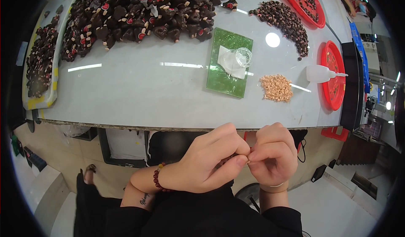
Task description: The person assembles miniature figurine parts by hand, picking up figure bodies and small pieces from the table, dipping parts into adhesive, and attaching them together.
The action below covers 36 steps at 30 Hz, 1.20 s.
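Observation:
My left hand (217,159) and my right hand (274,154) meet in front of the table's near edge, thumbs and fingertips pinched together. Whatever they hold between them is too small and too covered by the fingers to name. A dark bit shows inside the curl of my left fingers. Beyond my right hand, a small heap of tan pieces (276,88) lies on the white table (139,98). Left of that heap is a green mat (228,87), bearing a folded white tissue (226,68) and a small clear cup (243,57).
A big pile of dark brown pieces with red and tan parts (143,15) covers the far left. Small dark pieces (282,22) lie at the far right near a red tray (318,17). A white squeeze bottle (318,74) rests by another red tray (331,89). A person (348,1) sits beyond.

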Each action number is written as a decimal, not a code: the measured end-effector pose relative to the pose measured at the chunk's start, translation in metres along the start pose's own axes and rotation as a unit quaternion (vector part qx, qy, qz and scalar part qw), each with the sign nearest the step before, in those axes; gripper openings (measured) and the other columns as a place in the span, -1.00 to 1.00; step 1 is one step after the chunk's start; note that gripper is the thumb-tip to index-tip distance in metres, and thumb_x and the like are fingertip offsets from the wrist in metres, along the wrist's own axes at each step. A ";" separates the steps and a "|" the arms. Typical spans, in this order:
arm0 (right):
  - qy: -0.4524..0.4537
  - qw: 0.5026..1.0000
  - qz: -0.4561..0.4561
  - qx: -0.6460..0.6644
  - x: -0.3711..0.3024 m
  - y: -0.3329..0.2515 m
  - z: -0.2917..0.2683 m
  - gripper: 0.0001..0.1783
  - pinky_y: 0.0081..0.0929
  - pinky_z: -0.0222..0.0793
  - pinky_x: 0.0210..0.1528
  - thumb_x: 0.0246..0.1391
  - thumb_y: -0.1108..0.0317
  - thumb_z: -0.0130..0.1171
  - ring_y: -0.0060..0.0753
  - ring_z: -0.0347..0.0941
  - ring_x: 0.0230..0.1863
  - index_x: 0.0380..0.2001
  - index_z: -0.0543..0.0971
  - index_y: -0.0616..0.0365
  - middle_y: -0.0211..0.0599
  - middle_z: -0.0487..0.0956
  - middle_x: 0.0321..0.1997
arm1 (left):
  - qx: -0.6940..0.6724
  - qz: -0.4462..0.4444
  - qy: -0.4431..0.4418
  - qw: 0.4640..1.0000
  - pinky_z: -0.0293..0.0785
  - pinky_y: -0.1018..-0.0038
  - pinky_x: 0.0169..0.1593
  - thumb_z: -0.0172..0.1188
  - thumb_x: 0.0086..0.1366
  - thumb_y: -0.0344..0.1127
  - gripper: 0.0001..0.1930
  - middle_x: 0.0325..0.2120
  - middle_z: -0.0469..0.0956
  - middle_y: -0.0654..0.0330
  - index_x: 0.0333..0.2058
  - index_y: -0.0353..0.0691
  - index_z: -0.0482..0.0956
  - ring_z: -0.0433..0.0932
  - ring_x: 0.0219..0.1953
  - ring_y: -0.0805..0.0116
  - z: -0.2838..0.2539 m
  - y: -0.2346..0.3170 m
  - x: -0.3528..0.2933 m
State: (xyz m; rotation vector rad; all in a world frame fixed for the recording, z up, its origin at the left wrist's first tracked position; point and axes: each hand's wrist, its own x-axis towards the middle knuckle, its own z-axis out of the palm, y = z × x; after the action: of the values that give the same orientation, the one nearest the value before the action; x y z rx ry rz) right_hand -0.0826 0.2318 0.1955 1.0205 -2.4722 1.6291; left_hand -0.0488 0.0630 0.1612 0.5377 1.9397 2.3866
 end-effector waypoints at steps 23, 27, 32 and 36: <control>-0.276 0.923 -0.128 -0.233 0.136 0.034 -0.035 -0.85 -0.41 0.21 -0.33 -0.22 0.60 0.11 -0.24 0.25 -0.39 -0.49 0.39 0.24 -0.27 0.31 -0.48 | -0.324 -0.084 0.052 0.941 0.19 0.74 -0.45 0.12 0.22 -0.51 -0.77 -0.44 0.42 0.30 -0.18 -0.24 0.31 0.35 -0.50 0.66 -0.019 -0.001 -0.028; -0.296 0.913 -0.112 -0.256 0.137 0.032 -0.033 -0.86 -0.41 0.20 -0.32 -0.23 0.58 0.11 -0.25 0.23 -0.39 -0.50 0.41 0.22 -0.29 0.32 -0.48 | -0.385 -0.098 0.042 0.917 0.22 0.75 -0.53 0.09 0.24 -0.50 -0.79 -0.47 0.43 0.26 -0.16 -0.25 0.31 0.37 -0.59 0.65 -0.025 0.000 -0.027; -0.292 0.917 -0.106 -0.249 0.135 0.031 -0.029 -0.85 -0.41 0.21 -0.34 -0.25 0.58 0.12 -0.26 0.26 -0.39 -0.50 0.43 0.22 -0.29 0.33 -0.48 | -0.439 -0.092 0.060 0.892 0.25 0.73 -0.58 0.04 0.28 -0.45 -0.81 -0.51 0.43 0.23 -0.15 -0.27 0.31 0.37 -0.61 0.63 -0.027 -0.003 -0.028; -0.152 0.979 -0.062 -0.118 0.103 0.003 -0.025 -0.86 -0.45 0.29 -0.33 -0.33 0.58 0.17 -0.31 0.33 -0.41 -0.57 0.49 0.17 -0.30 0.36 -0.46 | -0.535 -0.099 0.025 0.839 0.23 0.73 -0.60 0.00 0.32 -0.36 -0.80 -0.51 0.43 0.21 -0.13 -0.28 0.30 0.29 -0.66 0.64 -0.023 -0.005 -0.019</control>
State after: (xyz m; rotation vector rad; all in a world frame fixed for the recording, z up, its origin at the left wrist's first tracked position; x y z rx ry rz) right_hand -0.1739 0.2011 0.2404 1.4443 -2.6349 1.1856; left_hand -0.0383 0.0383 0.1478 0.1680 0.3710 2.7891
